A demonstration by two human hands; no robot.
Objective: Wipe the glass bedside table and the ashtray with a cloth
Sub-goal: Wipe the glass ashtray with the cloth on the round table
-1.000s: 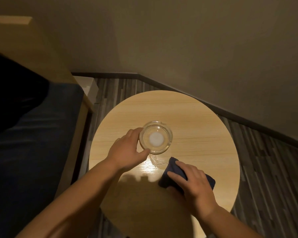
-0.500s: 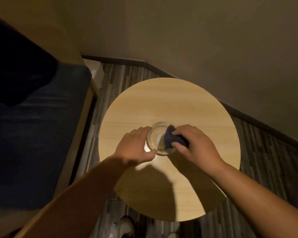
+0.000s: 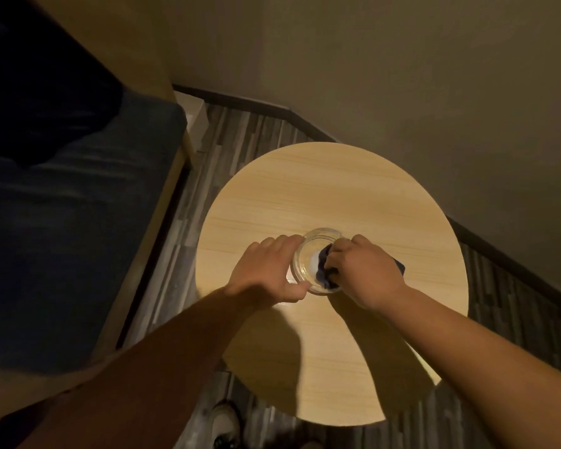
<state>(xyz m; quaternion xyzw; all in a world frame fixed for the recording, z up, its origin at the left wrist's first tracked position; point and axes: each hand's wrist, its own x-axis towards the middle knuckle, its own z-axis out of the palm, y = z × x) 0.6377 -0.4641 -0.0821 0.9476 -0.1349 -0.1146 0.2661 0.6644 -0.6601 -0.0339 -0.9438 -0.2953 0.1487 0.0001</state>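
One ashtray (image 3: pixel 314 259), one cloth (image 3: pixel 325 268), one round table (image 3: pixel 321 186). Ashtray: clear glass, near table centre. Left hand (image 3: pixel 266 273) clamps its rim; right hand (image 3: pixel 360 270) clenches the dark cloth, pressed inside the ashtray.

The right hand (image 3: pixel 365 275) hides most of the cloth (image 3: pixel 325 270) and the ashtray's (image 3: pixel 308 254) right rim.

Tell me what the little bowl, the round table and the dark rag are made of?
The ashtray looks like clear, shiny glass: the tabletop shows through its wall. The round table looks like pale wood or a wood-print top with a smooth finish, since grain lines run across it; no glass is evident. The cloth is soft dark-blue fabric, bunched in folds under the right hand.
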